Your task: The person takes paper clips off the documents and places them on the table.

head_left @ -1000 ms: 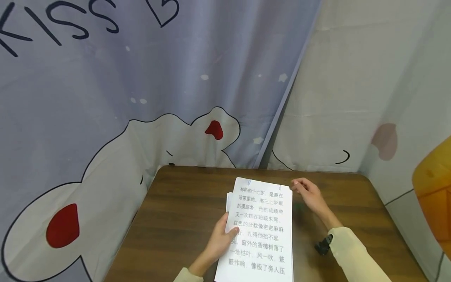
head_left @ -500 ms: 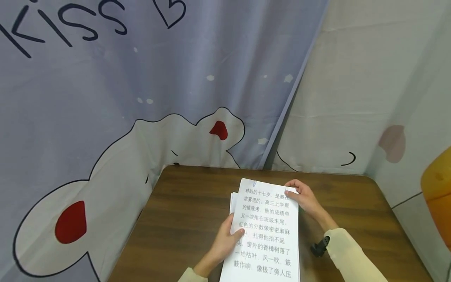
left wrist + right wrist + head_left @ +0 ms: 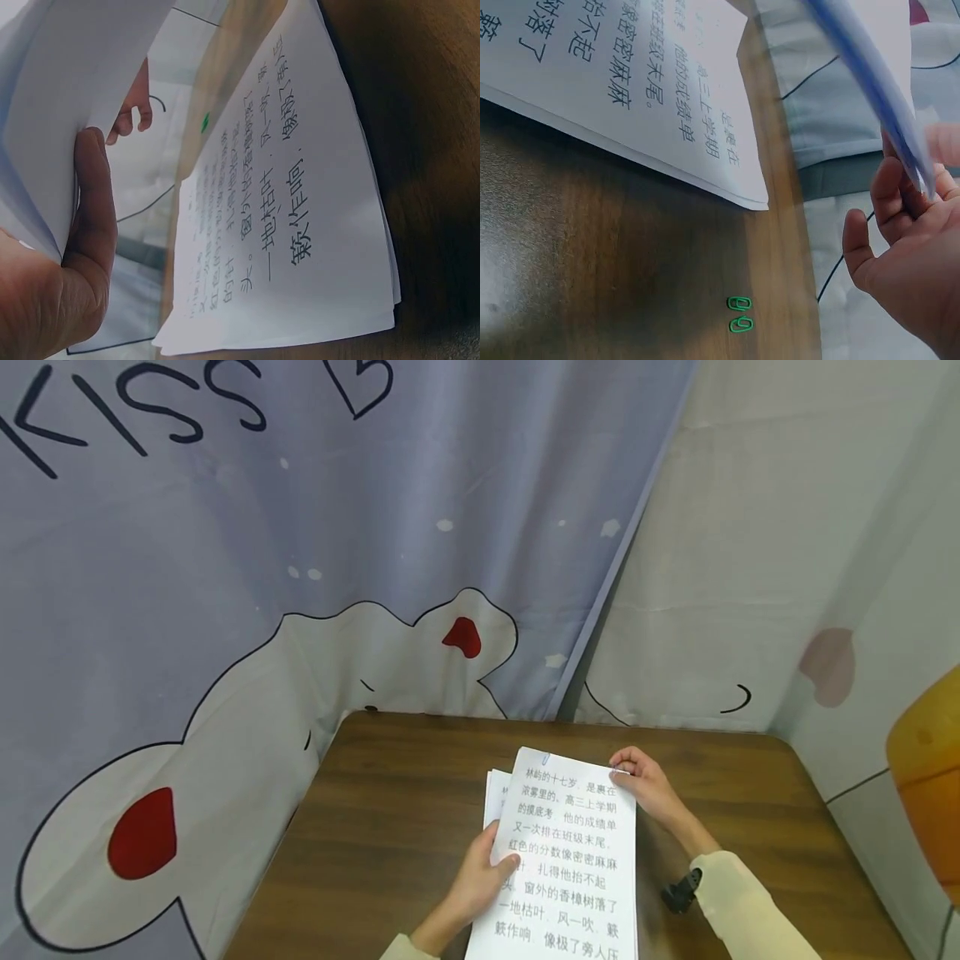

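A sheaf of printed white paper [image 3: 566, 868] is raised above the table in both hands. My left hand [image 3: 477, 877] grips its left edge, with the thumb over the print. At the top right corner my right hand [image 3: 651, 787] pinches the sheaf between thumb and fingers. A blue paper clip [image 3: 546, 759] sits on the top edge, left of that hand. The clip seen earlier at the right corner is covered by the fingers. Underneath, a stack of printed paper [image 3: 330, 255] lies on the table, its corner showing left of the sheaf in the head view.
Two green paper clips [image 3: 739, 313] lie on the wooden table [image 3: 405, 802], to the right of the stack. A patterned curtain [image 3: 375, 527] hangs behind the table's far edge. My right wrist wears a black device [image 3: 681, 892].
My right hand has come from just beside the sheaf's top right corner onto it and now pinches it. The sheaf has tilted slightly, showing more of the stack at its left.
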